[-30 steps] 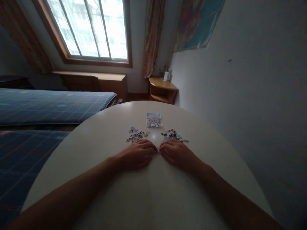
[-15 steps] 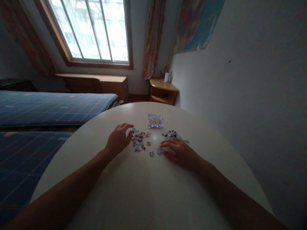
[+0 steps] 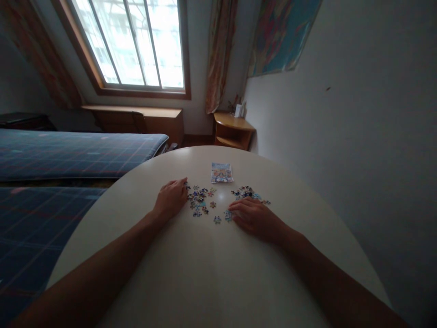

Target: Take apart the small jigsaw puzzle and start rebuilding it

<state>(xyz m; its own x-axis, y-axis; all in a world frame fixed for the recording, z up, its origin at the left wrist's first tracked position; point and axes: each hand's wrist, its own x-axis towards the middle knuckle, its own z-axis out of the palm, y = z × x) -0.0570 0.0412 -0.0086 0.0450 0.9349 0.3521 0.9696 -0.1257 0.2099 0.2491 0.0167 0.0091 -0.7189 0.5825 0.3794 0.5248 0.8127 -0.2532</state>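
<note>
My left hand [image 3: 171, 197] is at the left edge of a loose pile of small jigsaw puzzle pieces [image 3: 198, 197]. Its fingers are drawn together, and a dark puzzle piece [image 3: 187, 186] shows at the fingertips, partly hidden. My right hand [image 3: 251, 216] lies low over the table with fingers stretched out and slightly apart. Its thumb side is beside a light blue piece [image 3: 228, 215], and its fingers cover part of a second pile [image 3: 245, 191]. Two single pieces, one bluish [image 3: 217, 220] and one brownish [image 3: 213, 205], lie between the hands.
A small printed picture sheet [image 3: 221, 173] lies beyond the pieces on the round white table [image 3: 218, 273]. To the left is a bed with a blue plaid cover [image 3: 78, 155]. A wall [image 3: 341, 150] runs along the right, and a wooden corner shelf [image 3: 234, 122] stands behind.
My left hand's thumb and fingers, apart before, have come together at the edge of the left pile, and the hand has turned slightly. My right hand stays in place.
</note>
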